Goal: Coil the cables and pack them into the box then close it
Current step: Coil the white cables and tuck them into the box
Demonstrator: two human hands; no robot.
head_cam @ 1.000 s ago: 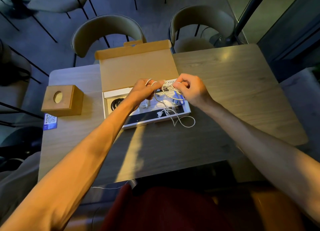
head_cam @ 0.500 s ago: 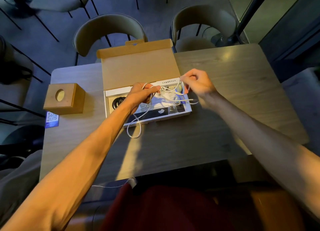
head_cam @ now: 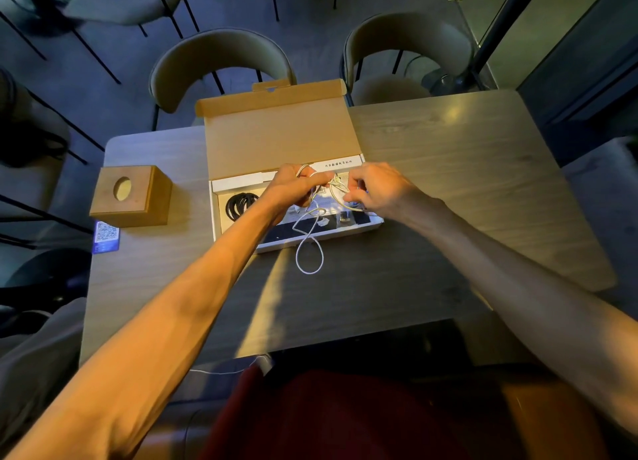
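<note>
An open cardboard box (head_cam: 374, 225) lies on the table with its lid (head_cam: 279, 135) standing up at the back. A coiled black cable (head_cam: 240, 205) rests in its left compartment. Over the box, my left hand (head_cam: 297, 190) grips loops of a thin white cable (head_cam: 309, 249), and my right hand (head_cam: 374, 190) pinches the same cable a short way to the right. A loose loop of it hangs over the box's front edge onto the table.
A wooden block with a round hole (head_cam: 133, 197) stands left of the box, with a blue QR card (head_cam: 106, 237) in front of it. Two chairs (head_cam: 221, 66) sit behind the table (head_cam: 448, 183). Another white cable (head_cam: 224, 370) shows at the near table edge.
My right hand has come back in toward my left hand. The loose white loop has swung from the box's left front to its middle front.
</note>
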